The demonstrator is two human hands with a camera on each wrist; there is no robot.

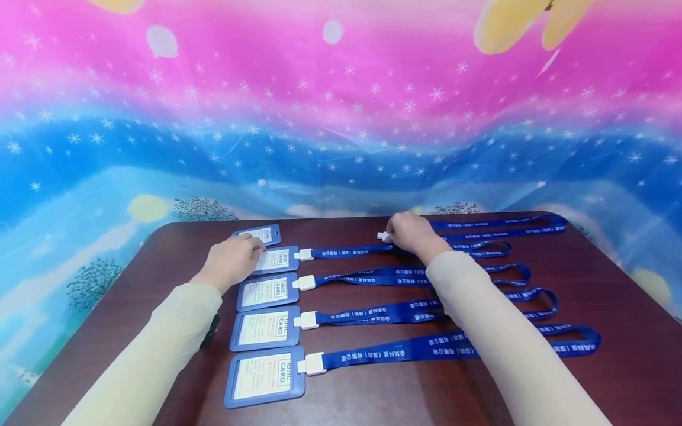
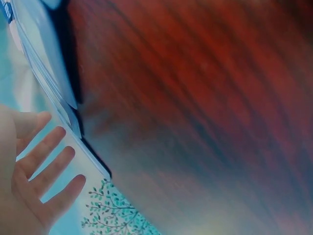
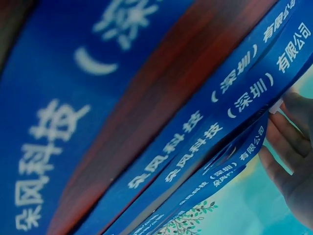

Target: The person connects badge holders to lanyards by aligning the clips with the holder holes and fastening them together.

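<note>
Several blue badge holders with ID cards lie in a column on the table; the nearest badge holder (image 1: 266,377) joins a blue lanyard (image 1: 367,357) by a white clip (image 1: 315,363). My left hand (image 1: 229,259) is over the second-farthest badge holder (image 1: 279,258), its fingers spread in the left wrist view. Just beyond its fingertips lies the farthest badge holder (image 1: 270,233), apart from any clip. Near the back edge, my right hand (image 1: 412,232) pinches a small white clip (image 1: 382,236) at the end of the farthest lanyard (image 1: 511,221).
The dark reddish table (image 1: 176,260) meets a pink and blue printed cloth (image 1: 319,148) at its back edge. Other lanyards, such as the middle lanyard (image 1: 367,276), stretch to the right in rows, partly under my right forearm (image 1: 479,313).
</note>
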